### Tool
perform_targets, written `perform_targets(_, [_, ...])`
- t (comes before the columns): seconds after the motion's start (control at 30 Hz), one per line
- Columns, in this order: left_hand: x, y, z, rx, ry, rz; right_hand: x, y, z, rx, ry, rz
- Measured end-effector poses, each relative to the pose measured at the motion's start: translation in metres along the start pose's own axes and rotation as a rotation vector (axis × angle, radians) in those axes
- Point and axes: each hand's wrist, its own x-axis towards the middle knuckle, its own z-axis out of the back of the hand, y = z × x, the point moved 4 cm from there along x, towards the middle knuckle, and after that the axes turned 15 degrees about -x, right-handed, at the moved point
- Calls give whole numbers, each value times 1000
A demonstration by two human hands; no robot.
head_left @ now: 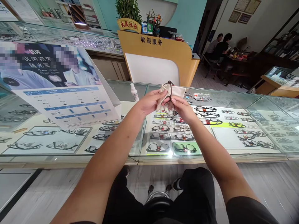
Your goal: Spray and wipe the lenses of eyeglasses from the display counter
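Note:
Above the glass counter I hold a pair of dark-framed glasses (171, 99), turned so one round lens hangs toward me. My left hand (150, 102) is closed on a cream cleaning cloth (178, 91), pinching it around the far part of the glasses. The fingers of my right hand (183, 107) grip the frame near its middle, beside the lower lens. Cloth and fingers hide much of the upper lens. A small white spray bottle (134, 92) stands on the counter, left of my left hand.
Under the glass top of the display case (140, 140) lie rows of glasses (160, 136). A large printed stand-up sign (77, 99) leans at the left. Beyond is a yellow cashier desk (191, 59). Two people (224, 46) sit at a table at the back right.

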Motion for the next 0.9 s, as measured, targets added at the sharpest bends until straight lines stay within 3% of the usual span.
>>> perform_targets(0.37, [-8,-9,-9,81,38,-42,-1,6,-5,76,-14,-69])
perform_targets(0.57, [-5,-8,-10,146,38,-142,2,-1,-9,95,21,-71])
perform_targets(0.9, [-2,-1,-9,167,-84,-226,3,-12,-7,68,39,-121])
